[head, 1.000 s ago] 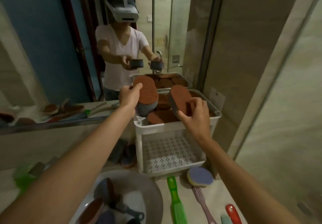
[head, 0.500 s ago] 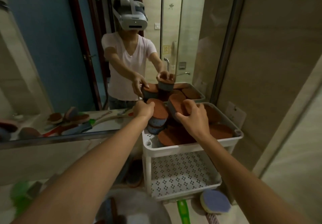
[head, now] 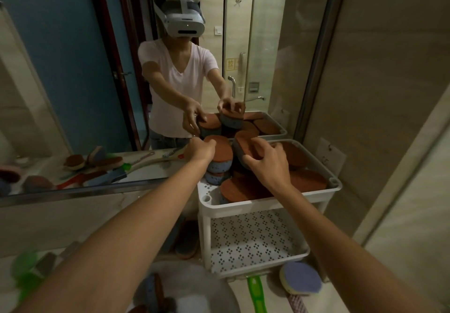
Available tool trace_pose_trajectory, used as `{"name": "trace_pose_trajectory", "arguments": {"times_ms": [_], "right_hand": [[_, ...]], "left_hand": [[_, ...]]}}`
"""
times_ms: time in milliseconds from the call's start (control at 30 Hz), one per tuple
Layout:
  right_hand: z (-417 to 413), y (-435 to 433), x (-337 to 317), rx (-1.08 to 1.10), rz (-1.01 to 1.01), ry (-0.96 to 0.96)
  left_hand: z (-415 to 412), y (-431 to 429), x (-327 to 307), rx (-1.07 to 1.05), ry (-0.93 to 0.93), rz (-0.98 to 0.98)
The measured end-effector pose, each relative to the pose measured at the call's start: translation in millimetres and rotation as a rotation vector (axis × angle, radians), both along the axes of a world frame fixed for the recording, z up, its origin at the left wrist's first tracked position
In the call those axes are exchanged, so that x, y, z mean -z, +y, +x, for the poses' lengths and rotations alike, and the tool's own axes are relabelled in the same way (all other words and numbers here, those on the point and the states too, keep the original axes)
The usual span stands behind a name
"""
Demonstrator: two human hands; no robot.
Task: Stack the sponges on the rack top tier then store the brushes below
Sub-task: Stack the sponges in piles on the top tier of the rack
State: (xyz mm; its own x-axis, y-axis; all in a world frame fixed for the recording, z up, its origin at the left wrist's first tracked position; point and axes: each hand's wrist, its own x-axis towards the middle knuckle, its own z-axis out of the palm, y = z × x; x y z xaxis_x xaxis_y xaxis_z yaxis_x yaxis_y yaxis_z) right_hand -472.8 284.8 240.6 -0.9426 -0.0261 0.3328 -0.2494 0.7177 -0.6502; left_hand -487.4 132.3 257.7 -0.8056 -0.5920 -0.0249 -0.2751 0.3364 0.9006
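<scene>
A white two-tier rack [head: 267, 203] stands against the mirror, its top tier holding several oval sponges with brown tops and blue-grey bodies. My left hand [head: 201, 148] grips one sponge [head: 220, 153] resting on a short stack at the tier's back left. My right hand [head: 266, 160] holds a second sponge [head: 244, 144], tilted on edge, just right of that stack. The perforated lower tier [head: 253, 238] holds nothing. A green brush handle [head: 255, 293] and a round blue-headed brush [head: 300, 278] lie on the counter in front of the rack.
The mirror [head: 73, 69] behind the rack reflects a person, the rack and several brushes. A white basin [head: 185, 288] at the bottom holds more sponges or brushes. A green object [head: 24, 271] lies at the lower left. A wall [head: 377, 93] closes off the right side.
Both hands moved forward and down, bringing the two sponges from above the rack into the top tier. The left sponge now sits on the stack. The view shifted closer to the rack.
</scene>
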Motion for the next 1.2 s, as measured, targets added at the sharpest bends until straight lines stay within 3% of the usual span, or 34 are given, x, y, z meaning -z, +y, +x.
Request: {"name": "trace_pose_trajectory", "arguments": {"times_ms": [467,967,1100,1200], "right_hand": [[-6.1,-18.5,-5.6,0.012,0.184,0.004],[-11.2,-17.8,-4.7,-0.092,0.599,-0.066],[-8.7,-17.2,-17.6,-0.143,0.543,-0.141],[7.4,-13.0,-21.1,-0.132,0.383,0.062]], "left_hand": [[5.4,10.0,4.1,0.115,0.014,0.126],[7.4,9.2,3.7,0.223,0.024,-0.110],[13.0,8.1,-2.4,0.223,-0.019,-0.199],[23.2,9.6,-11.6,0.182,-0.001,-0.292]]}}
